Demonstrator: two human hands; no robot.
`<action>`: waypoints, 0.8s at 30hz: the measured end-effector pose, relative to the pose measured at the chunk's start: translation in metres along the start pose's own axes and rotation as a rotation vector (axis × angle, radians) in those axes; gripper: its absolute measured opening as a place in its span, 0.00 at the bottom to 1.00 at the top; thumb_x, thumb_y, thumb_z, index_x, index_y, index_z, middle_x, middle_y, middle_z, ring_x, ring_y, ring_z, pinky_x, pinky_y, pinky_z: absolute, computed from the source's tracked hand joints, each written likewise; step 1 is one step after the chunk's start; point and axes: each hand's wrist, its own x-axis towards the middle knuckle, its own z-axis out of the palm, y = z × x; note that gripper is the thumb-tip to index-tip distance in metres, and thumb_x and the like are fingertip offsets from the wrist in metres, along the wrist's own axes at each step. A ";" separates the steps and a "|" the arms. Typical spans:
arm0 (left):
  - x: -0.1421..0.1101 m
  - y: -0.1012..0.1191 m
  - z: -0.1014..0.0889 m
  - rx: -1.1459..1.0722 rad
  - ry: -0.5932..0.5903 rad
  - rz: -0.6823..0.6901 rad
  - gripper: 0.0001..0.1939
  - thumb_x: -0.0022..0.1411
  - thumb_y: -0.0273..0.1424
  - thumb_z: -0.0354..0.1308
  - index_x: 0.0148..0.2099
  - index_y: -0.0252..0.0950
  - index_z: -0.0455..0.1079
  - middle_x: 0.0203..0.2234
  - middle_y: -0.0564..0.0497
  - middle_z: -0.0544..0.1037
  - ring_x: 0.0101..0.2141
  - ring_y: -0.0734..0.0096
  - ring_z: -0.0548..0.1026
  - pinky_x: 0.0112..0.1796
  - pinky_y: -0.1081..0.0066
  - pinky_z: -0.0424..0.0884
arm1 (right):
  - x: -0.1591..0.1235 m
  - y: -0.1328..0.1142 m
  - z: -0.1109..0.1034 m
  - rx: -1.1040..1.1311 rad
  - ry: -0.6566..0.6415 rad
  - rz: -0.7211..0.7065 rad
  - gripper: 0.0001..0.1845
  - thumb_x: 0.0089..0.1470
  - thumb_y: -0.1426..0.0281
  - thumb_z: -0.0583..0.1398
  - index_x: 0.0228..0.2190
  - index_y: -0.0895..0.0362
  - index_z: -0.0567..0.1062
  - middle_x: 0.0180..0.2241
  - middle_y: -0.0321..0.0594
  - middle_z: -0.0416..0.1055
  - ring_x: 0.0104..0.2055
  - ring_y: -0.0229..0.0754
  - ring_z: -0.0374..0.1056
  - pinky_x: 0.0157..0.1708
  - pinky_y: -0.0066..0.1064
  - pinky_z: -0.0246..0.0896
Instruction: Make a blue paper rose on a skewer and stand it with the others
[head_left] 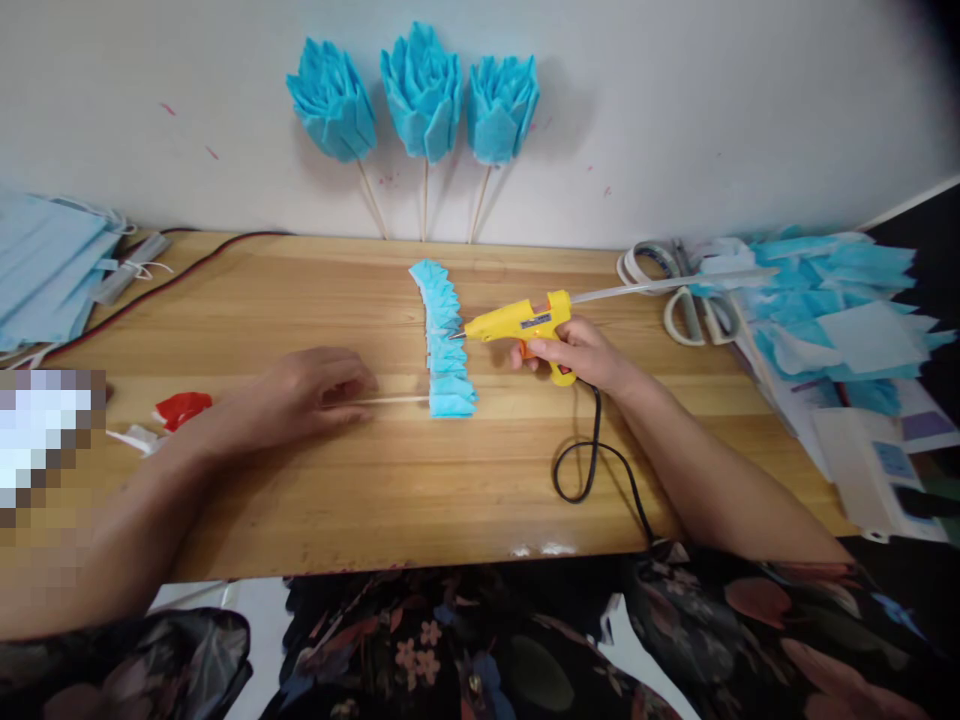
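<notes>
My right hand (574,352) is wrapped round the handle of a yellow hot glue gun (517,322), a long clear glue stick (645,287) sticking out of its back. The nozzle points left and meets the right edge of a pleated blue fabric strip (442,340) lying on the table. My left hand (319,395) pinches a thin wooden stick (397,401), whose far end reaches the lower part of the strip. Whether the stick is attached there I cannot tell.
Three blue fabric flowers (421,95) on sticks lean against the wall. Blue face masks (52,260) are piled at left, near a red scrap (184,409). Scissors (701,315), tape (649,265) and blue fabric pieces (840,300) lie at right. The gun's black cord (592,445) loops toward the front edge.
</notes>
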 end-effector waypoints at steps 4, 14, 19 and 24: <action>0.001 0.002 -0.001 -0.010 -0.006 -0.010 0.16 0.71 0.44 0.55 0.38 0.36 0.69 0.30 0.51 0.72 0.31 0.67 0.68 0.34 0.67 0.62 | 0.001 -0.001 0.001 -0.006 -0.004 0.014 0.30 0.58 0.43 0.62 0.30 0.58 0.82 0.30 0.42 0.77 0.28 0.35 0.66 0.25 0.28 0.60; 0.000 -0.007 0.000 -0.014 -0.019 0.024 0.16 0.71 0.45 0.55 0.40 0.37 0.71 0.31 0.51 0.73 0.31 0.67 0.70 0.35 0.67 0.64 | 0.001 -0.003 0.002 0.011 -0.023 -0.013 0.30 0.59 0.43 0.62 0.30 0.59 0.80 0.31 0.42 0.78 0.27 0.34 0.65 0.25 0.28 0.59; -0.002 -0.008 0.000 -0.010 -0.024 0.033 0.15 0.72 0.43 0.55 0.42 0.37 0.71 0.32 0.51 0.73 0.32 0.68 0.70 0.35 0.67 0.64 | 0.002 -0.001 0.002 -0.010 -0.035 -0.040 0.29 0.60 0.44 0.62 0.30 0.59 0.80 0.29 0.40 0.77 0.26 0.33 0.64 0.25 0.27 0.58; -0.001 -0.006 -0.001 -0.012 -0.019 0.021 0.14 0.71 0.43 0.55 0.41 0.37 0.72 0.32 0.50 0.74 0.32 0.67 0.70 0.35 0.67 0.64 | 0.003 0.001 0.001 -0.012 -0.052 -0.043 0.28 0.61 0.45 0.61 0.30 0.58 0.79 0.29 0.40 0.76 0.26 0.34 0.63 0.25 0.28 0.57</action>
